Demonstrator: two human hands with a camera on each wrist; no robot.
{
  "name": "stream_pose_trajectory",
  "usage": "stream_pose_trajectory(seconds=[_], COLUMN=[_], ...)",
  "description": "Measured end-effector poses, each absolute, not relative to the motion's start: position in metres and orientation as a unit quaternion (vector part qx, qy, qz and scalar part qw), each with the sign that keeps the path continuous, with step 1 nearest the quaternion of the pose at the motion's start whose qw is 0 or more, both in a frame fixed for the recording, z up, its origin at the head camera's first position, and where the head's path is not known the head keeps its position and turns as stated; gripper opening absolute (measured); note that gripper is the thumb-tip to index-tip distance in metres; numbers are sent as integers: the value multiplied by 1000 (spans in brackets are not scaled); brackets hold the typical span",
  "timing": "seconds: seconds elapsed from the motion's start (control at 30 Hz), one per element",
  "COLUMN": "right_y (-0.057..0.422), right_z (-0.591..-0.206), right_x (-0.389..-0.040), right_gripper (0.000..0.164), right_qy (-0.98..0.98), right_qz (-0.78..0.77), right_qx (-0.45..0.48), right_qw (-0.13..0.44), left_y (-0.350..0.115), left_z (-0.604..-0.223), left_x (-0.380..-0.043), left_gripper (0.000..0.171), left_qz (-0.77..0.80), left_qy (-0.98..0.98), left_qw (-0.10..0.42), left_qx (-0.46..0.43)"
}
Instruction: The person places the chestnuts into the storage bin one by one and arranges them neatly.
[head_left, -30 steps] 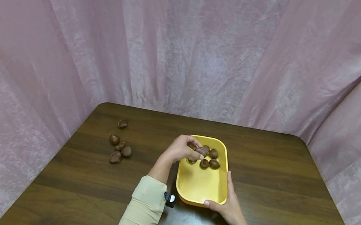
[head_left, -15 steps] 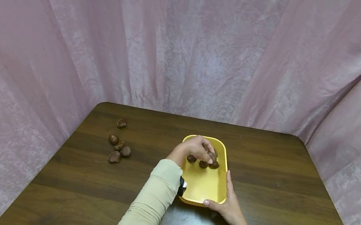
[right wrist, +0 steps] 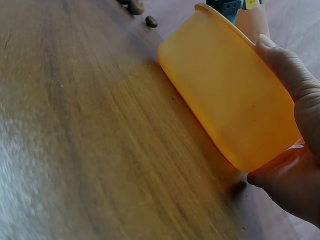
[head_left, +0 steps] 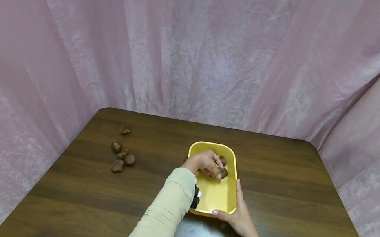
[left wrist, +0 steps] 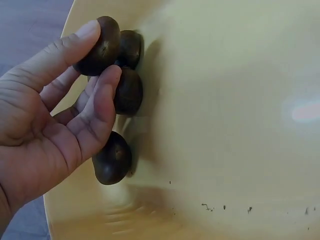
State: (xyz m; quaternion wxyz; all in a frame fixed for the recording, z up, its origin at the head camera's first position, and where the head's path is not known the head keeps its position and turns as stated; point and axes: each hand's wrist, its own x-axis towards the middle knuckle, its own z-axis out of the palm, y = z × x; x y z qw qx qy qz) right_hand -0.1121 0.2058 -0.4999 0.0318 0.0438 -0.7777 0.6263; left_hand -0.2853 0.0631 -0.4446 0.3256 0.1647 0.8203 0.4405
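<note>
A yellow plastic container (head_left: 216, 196) stands on the wooden table with several brown chestnuts (left wrist: 129, 91) in its far half. My left hand (head_left: 207, 162) reaches into it and pinches a chestnut (left wrist: 101, 47) between thumb and fingers. In the left wrist view, other chestnuts lie right by the fingers, partly hidden behind them. My right hand (head_left: 241, 218) grips the container's near right corner. Its thumb rests over the rim, and the other fingers lie along the outer side, as the right wrist view also shows the orange-looking wall (right wrist: 225, 85).
Several loose chestnuts (head_left: 117, 165) lie together on the left part of the table (head_left: 70, 194), with one (head_left: 125, 130) a little farther back. Pink curtains (head_left: 201, 56) hang behind and beside the table. A small black wrist device (head_left: 196, 197) overlaps the container's left rim.
My left hand has moved right and lower into the container, among the chestnuts. The right hand has kept its grip on the corner. The head view has shifted slightly.
</note>
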Motion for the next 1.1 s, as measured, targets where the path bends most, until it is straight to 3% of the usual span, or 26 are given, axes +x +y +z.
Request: stream_pose_trajectory(seconds=[0.3,0.6,0.83,1.1], right_y=[206,206,206,207], right_z=[-502,-502,-500,-502], right_x=[-110,-111,-112,-114], right_gripper=[126,124,124,125], right_qy=[-767,-749,-744,-755], right_qz=[641,660,665,652], right_qx=[37,58,58,62], right_qw=[28,29,31,29], left_y=[60,38,15,-20], left_z=[-439,-412,-410,-423], left_x=[-283,-275,-257,-237], left_gripper=[32,34,22,24], left_qz=[449,453,436,440], left_qy=[819,829,862,877], left_qw=[320,261,160,44], left_qx=[156,199,203,188])
